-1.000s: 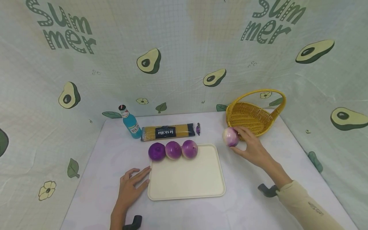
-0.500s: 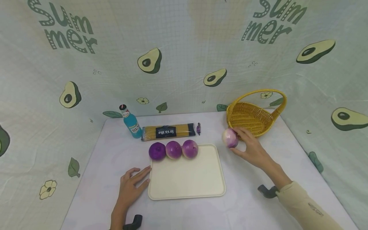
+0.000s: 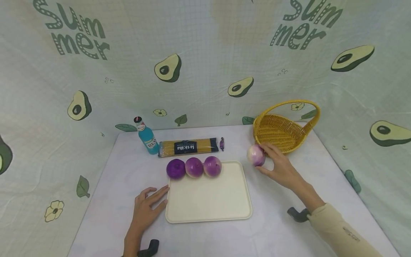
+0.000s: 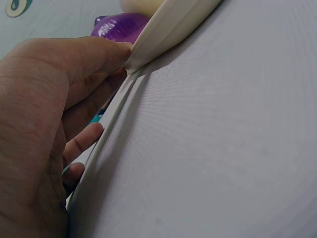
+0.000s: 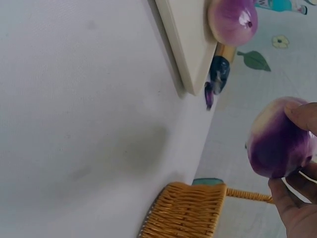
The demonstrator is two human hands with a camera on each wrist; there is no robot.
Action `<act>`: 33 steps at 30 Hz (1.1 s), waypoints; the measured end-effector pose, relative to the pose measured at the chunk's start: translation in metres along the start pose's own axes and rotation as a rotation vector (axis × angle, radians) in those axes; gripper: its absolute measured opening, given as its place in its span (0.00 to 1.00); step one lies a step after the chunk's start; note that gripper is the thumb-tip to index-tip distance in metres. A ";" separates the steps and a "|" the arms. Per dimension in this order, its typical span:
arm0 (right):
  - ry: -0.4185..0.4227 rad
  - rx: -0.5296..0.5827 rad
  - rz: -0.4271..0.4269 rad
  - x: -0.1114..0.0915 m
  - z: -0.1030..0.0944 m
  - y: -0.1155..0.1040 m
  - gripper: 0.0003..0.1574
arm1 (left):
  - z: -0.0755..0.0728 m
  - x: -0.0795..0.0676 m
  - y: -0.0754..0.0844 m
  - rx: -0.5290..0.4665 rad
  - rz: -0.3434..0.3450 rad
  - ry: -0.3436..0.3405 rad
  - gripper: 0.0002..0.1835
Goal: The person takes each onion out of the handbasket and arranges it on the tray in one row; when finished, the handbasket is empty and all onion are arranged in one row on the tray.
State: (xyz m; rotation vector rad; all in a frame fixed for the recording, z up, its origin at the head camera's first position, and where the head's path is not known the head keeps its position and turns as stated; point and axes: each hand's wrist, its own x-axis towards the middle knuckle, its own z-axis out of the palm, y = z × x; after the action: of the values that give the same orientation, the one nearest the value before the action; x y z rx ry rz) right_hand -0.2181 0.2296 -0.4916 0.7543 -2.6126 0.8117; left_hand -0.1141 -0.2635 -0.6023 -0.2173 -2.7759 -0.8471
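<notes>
My right hand (image 3: 282, 167) grips a glossy white-and-purple onion (image 3: 256, 155) between thumb and fingers, off the cloth, just in front of the basket. In the right wrist view the onion (image 5: 281, 139) shows a dark purple patch, with the thumb on one side and fingertips on the other. My left hand (image 3: 147, 207) rests at the left edge of a cream rectangular tray (image 3: 208, 205), fingers fairly straight and tips touching the rim. The left wrist view shows its thumb and fingers along the tray rim (image 4: 163, 34). Three purple onions (image 3: 194, 167) sit in a row along the tray's far edge.
A yellow wicker basket (image 3: 279, 134) with a tall handle stands at the back right. Behind the tray lie a spaghetti pack (image 3: 187, 147) and a small purple wrapped candy (image 3: 222, 144). A blue bottle (image 3: 148, 138) is at the back left. A printed curtain (image 3: 205, 53) rises behind the table.
My right hand has shifted slightly left and nearer to me with the onion, away from the basket. My left hand and the tray stay in place.
</notes>
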 end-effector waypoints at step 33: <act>-0.041 0.026 0.053 -0.005 0.003 -0.005 0.51 | 0.000 0.001 -0.001 -0.013 -0.025 -0.016 0.24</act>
State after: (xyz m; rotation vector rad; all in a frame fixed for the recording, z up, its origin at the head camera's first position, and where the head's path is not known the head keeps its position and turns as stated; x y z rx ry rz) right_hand -0.2115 0.2264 -0.4944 0.7191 -2.6740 0.8548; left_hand -0.1150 -0.2642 -0.6030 -0.1921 -2.7940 -0.8731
